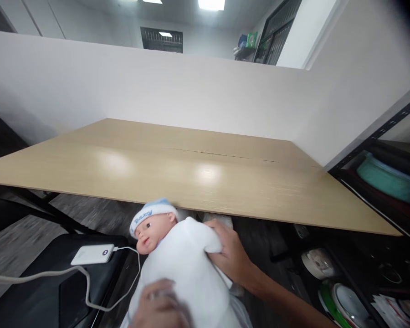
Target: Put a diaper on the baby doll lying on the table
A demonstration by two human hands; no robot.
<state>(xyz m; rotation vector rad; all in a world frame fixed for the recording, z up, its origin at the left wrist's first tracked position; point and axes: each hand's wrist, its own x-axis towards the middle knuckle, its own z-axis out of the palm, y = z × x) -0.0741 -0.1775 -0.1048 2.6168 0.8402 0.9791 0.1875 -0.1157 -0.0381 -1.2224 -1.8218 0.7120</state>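
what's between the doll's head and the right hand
In the head view, white cloth covering the doll's body lies between the doll's head and the right hand, which touches the cloth at its far side.

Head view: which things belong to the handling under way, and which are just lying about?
In hand:
- doll in a cap
- white cloth around it, held by the right hand; left hand blurred against it

Apparently lying about:
- white device and its cable
- teal container on the shelf
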